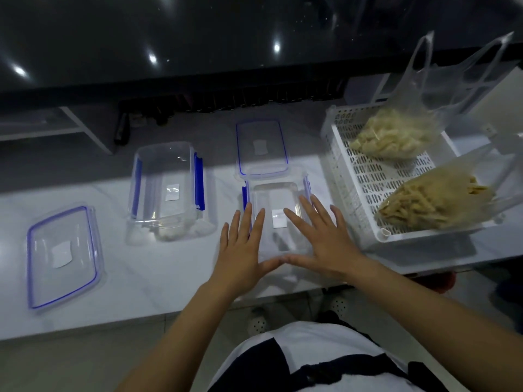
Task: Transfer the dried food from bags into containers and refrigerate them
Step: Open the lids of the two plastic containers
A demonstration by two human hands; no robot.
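Note:
Two clear plastic containers with blue clips stand on the white counter, both without food: one at centre left (pixel 167 190), one in front of me (pixel 278 199). My left hand (pixel 243 247) and my right hand (pixel 322 236) hover flat over the near container, fingers straight and spread, thumbs nearly touching. Neither hand holds anything. One lid with a blue seal (pixel 63 256) lies at the far left, and a second lid (pixel 261 148) lies behind the near container. In the white basket (pixel 353 176) at right lie two clear bags of pale dried food, the far bag (pixel 396 137) and the near bag (pixel 435 202).
The white counter (pixel 158 273) ends at a near edge just below my wrists, with floor and my feet beneath. A dark glossy raised surface (pixel 169 38) runs along the back. A white shelf frame (pixel 85 128) sits at back left.

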